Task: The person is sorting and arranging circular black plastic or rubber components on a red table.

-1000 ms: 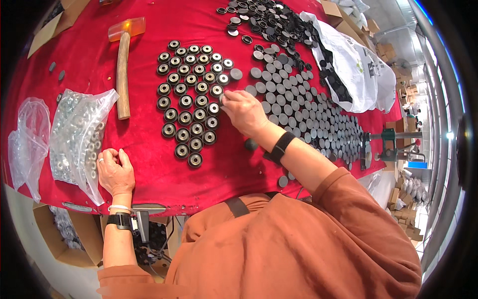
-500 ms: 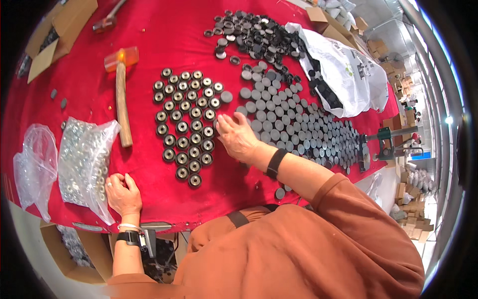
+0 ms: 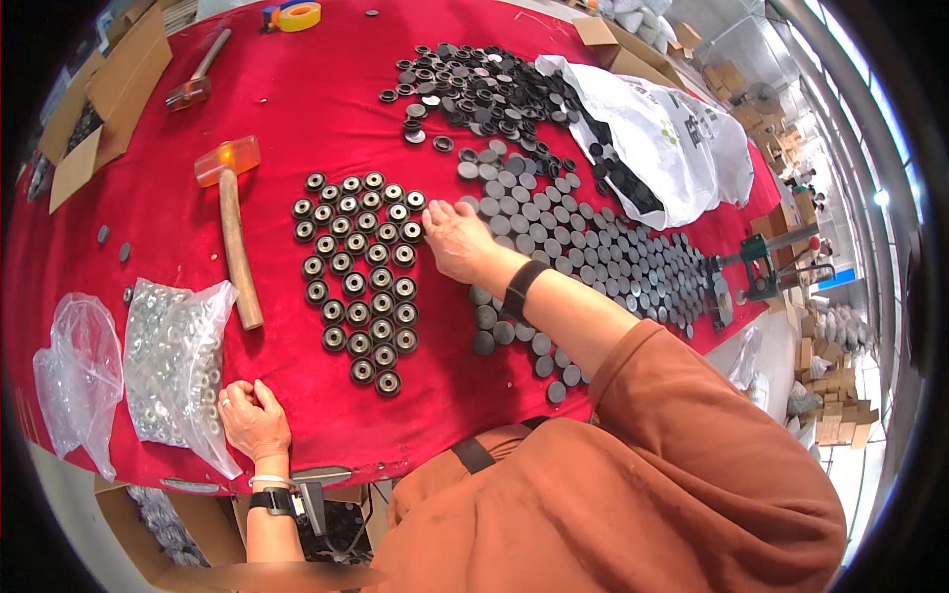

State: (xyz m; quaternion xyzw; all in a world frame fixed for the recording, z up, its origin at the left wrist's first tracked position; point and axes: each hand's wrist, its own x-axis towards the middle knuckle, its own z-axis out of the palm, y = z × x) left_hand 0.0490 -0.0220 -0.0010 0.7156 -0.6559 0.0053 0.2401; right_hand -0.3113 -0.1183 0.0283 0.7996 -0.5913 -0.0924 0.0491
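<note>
On a red-covered worktop (image 3: 306,435), nearest, a person's left hand (image 3: 255,420) rests half-curled, a ring on one finger; whether it holds anything I cannot tell. Just beside it stand two clear plastic bags: one packed bag (image 3: 173,366) of small metal rings, one limp, crumpled bag (image 3: 81,381).

The right hand (image 3: 458,241) reaches to the right edge of about three dozen round black pieces (image 3: 382,304) with metal centres, its fingers bent and close together; what they pinch, if anything, is hidden. Half a second ago it was lower along that edge, and a lone grey disc lay in plain sight at the spot it now covers.

To the right spread well over a hundred grey discs (image 3: 593,237). Left of the black pieces lies one wooden-handled mallet (image 3: 235,232) with an orange head.

Farther off are a heap of black caps (image 3: 484,89), too many to count, and one white bag (image 3: 682,143) with dark printing. At the far left lies a second hammer (image 3: 188,94); a yellow tape roll (image 3: 299,16) has come into view beyond it.
</note>
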